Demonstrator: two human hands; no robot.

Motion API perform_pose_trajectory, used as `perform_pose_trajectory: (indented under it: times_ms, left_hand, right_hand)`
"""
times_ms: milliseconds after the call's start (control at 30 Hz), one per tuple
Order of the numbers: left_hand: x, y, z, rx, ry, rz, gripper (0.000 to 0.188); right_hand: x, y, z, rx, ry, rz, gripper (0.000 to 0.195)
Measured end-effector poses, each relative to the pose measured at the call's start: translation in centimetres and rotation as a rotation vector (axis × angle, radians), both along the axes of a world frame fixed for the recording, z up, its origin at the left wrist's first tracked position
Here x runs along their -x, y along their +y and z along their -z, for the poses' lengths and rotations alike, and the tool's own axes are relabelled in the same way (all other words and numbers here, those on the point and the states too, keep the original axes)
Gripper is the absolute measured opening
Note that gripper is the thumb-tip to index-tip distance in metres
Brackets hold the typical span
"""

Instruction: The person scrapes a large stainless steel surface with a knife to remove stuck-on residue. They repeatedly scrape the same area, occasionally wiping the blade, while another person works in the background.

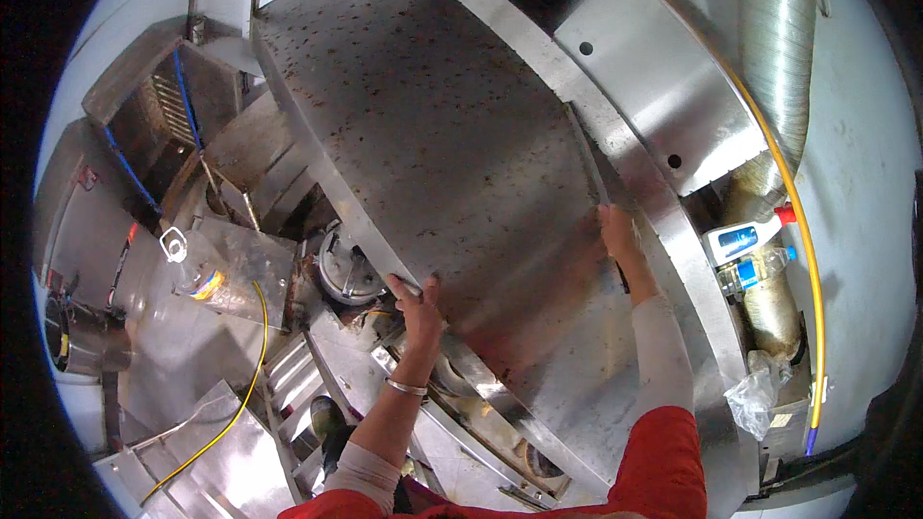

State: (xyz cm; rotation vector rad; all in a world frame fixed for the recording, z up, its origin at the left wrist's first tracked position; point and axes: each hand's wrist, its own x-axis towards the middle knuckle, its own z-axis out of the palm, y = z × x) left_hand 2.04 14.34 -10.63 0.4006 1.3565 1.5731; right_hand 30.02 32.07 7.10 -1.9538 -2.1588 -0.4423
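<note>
A broad stainless steel sheet-metal top (425,130), speckled with brown grime, spans the middle of the view, above cooking equipment. My left hand (420,321) grips its raised near rim (346,194), with fingers on both sides of the edge. A metal bangle (406,387) circles that wrist. Over by the far side, my right hand (621,234) is closed around a long thin metal strip (585,148). The strip shows above and below the fist. Reddish-brown smears (530,317) mark the steel between my two hands.
Against the wall run a silvery flexible duct (777,50) and a yellow hose (807,259). A white bottle with red cap (746,238), a clear plastic bottle (757,269) and a plastic bag (753,396) sit there. Below left are a large jug (198,274), a round lidded pot (348,267) and steel counters (223,440).
</note>
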Motion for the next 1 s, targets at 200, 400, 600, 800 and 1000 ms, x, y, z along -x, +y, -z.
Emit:
perform_pose_trajectory:
  times_ms: [200,400,600,800,1000]
  left_hand:
    - [0.2,0.2,0.2,0.034,-0.08,0.037,0.083]
    - [0.0,0.2,1.1,0.052,-0.023,0.017,0.082]
    - [0.4,-0.1,-0.4,0.044,-0.141,0.054,0.083]
    - [-0.4,0.4,1.7,0.023,-0.1,0.048,0.083]
    - [-0.7,0.5,1.9,-0.002,-0.151,0.012,0.081]
  right_hand:
    - [-0.6,-1.0,0.5,0.074,0.025,-0.108,0.037]
    - [1.6,-2.1,-0.1,0.158,-0.105,0.01,0.037]
    - [0.6,-2.3,-0.2,0.191,-0.071,0.038,0.035]
    - [-1.0,-1.5,0.2,0.02,0.13,-0.223,0.036]
    - [-1.0,-1.8,-1.2,0.139,0.079,0.094,0.042]
